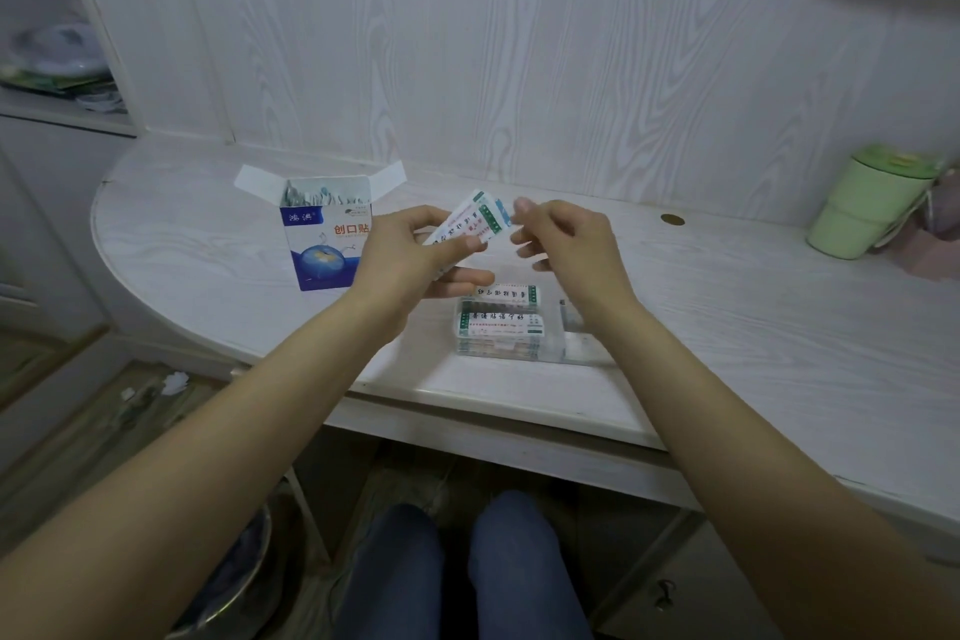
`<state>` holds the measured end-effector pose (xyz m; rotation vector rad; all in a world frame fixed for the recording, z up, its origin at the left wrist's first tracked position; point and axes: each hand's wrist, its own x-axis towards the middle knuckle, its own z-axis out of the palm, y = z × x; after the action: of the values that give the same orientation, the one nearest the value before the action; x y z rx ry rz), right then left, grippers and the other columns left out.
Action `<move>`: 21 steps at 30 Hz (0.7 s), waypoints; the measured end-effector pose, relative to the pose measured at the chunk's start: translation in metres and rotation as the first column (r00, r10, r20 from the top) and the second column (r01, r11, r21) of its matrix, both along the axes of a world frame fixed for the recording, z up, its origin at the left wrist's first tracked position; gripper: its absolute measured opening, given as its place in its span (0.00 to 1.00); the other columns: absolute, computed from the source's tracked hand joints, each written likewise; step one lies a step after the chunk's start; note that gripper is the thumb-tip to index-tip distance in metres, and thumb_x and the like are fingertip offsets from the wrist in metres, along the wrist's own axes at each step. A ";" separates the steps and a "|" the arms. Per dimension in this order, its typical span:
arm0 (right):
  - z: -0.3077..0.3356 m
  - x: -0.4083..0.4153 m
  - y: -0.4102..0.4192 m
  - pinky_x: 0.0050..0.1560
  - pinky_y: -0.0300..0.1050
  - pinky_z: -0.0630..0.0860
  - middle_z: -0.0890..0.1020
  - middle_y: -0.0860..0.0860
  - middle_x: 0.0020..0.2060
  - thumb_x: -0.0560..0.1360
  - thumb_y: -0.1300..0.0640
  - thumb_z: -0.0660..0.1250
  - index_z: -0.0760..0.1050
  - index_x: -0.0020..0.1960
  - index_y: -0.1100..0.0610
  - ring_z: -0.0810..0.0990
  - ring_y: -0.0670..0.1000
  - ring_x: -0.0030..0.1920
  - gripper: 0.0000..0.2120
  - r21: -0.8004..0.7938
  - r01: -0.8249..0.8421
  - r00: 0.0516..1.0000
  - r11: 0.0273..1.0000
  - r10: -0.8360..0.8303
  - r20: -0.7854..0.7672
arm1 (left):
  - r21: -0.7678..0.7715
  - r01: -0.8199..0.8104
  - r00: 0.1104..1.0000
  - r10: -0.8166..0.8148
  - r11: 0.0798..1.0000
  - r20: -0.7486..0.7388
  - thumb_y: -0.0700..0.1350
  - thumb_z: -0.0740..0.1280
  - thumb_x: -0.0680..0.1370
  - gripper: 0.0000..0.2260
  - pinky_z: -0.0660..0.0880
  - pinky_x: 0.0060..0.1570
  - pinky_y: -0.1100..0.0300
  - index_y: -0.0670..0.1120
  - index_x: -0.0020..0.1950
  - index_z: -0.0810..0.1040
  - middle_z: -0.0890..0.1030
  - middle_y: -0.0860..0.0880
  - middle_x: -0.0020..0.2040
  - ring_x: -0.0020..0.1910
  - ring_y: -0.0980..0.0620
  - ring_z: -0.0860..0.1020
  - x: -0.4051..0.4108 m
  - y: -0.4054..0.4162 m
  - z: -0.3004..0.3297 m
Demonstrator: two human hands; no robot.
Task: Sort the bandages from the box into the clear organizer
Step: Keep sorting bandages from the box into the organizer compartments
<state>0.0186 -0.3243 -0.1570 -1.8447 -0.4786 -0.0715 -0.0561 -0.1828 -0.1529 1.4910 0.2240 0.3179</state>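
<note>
Presently a small fan of wrapped bandages (470, 224) is held in the left hand (410, 255), pinched between thumb and curled fingers. The right hand (563, 244) is raised just beside the fan, fingers loosely curled and holding nothing, thumb tip near the upper edge of the wrappers. The step in hand is judged to be separating one strip from the fan. Next, a single wrapper would need to be pinched by the right hand and lowered into the clear organizer (511, 327), seen directly below both hands with stacked bandages already in it. The box (324, 234), open and still stocked, stands beyond the left hand. Organizer walls and dividers are hard to make out; its right portion is hidden by the right wrist.
</note>
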 end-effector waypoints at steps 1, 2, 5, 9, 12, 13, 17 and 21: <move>0.003 -0.002 0.001 0.39 0.37 0.76 0.84 0.50 0.39 0.75 0.50 0.69 0.80 0.48 0.58 0.81 0.46 0.37 0.10 0.085 -0.037 0.996 0.996 0.044 -0.080 | 0.006 0.030 1.000 -0.030 1.000 -0.004 0.36 0.70 0.74 0.06 0.80 0.31 0.63 0.43 0.50 0.78 0.83 0.44 0.44 0.33 0.48 0.84 0.000 -0.002 0.000; 0.003 -0.004 0.001 0.37 0.37 0.76 0.84 0.51 0.38 0.73 0.53 0.71 0.80 0.49 0.59 0.82 0.45 0.35 0.10 0.130 -0.069 0.988 0.989 0.086 -0.128 | 0.012 0.063 0.998 -0.063 0.998 -0.004 0.36 0.71 0.74 0.07 0.80 0.32 0.63 0.43 0.50 0.78 0.83 0.44 0.44 0.34 0.48 0.84 -0.001 -0.004 0.000; 0.003 -0.005 0.001 0.35 0.34 0.76 0.83 0.53 0.35 0.70 0.62 0.74 0.80 0.48 0.63 0.81 0.45 0.32 0.08 0.200 -0.083 0.976 0.976 0.119 -0.180 | -0.002 0.103 0.995 -0.103 0.995 0.005 0.39 0.70 0.74 0.07 0.81 0.36 0.60 0.43 0.51 0.79 0.84 0.44 0.43 0.37 0.47 0.84 0.000 -0.008 0.001; 0.005 -0.006 -0.002 0.37 0.33 0.77 0.84 0.52 0.35 0.69 0.68 0.74 0.79 0.44 0.60 0.84 0.47 0.35 0.06 0.239 -0.069 0.977 0.968 0.114 -0.179 | 0.072 0.002 1.000 -0.001 0.997 -0.007 0.42 0.66 0.78 0.05 0.81 0.42 0.56 0.44 0.51 0.80 0.83 0.44 0.45 0.43 0.46 0.83 0.006 -0.003 -0.005; 0.003 -0.005 -0.002 0.43 0.38 0.80 0.85 0.52 0.36 0.69 0.68 0.73 0.79 0.44 0.59 0.85 0.50 0.39 0.07 0.205 -0.088 0.980 0.975 0.122 -0.159 | 0.080 -0.023 1.000 0.023 0.996 0.001 0.40 0.67 0.77 0.03 0.81 0.42 0.59 0.46 0.47 0.79 0.83 0.45 0.45 0.43 0.50 0.82 0.006 0.000 -0.006; 0.001 -0.004 -0.002 0.45 0.39 0.80 0.85 0.53 0.37 0.69 0.68 0.73 0.80 0.44 0.58 0.85 0.51 0.41 0.07 0.194 -0.083 0.983 0.978 0.112 -0.148 | 0.061 -0.033 0.999 0.033 0.998 0.011 0.39 0.67 0.77 0.03 0.81 0.41 0.61 0.45 0.47 0.79 0.83 0.46 0.45 0.42 0.51 0.83 0.005 0.000 -0.006; -0.008 0.009 -0.006 0.45 0.36 0.78 0.84 0.58 0.43 0.70 0.65 0.74 0.81 0.46 0.55 0.83 0.52 0.47 0.08 0.178 0.039 0.992 0.983 -0.016 -0.129 | -0.107 -0.208 0.971 0.218 0.972 0.098 0.34 0.67 0.77 0.07 0.80 0.40 0.64 0.45 0.43 0.77 0.80 0.51 0.44 0.38 0.54 0.83 0.002 0.002 -0.001; -0.017 0.017 -0.007 0.42 0.34 0.79 0.83 0.60 0.43 0.71 0.66 0.72 0.82 0.44 0.58 0.83 0.53 0.44 0.04 0.080 0.127 0.986 0.989 -0.117 -0.117 | -0.139 -0.265 0.953 0.281 0.954 0.114 0.35 0.67 0.77 0.08 0.80 0.42 0.63 0.48 0.42 0.76 0.79 0.51 0.46 0.42 0.51 0.83 0.003 0.006 -0.002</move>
<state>0.0353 -0.3312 -0.1745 -1.7805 -0.2797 -0.0703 -0.0531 -0.1769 -0.1550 1.3120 0.3387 0.6141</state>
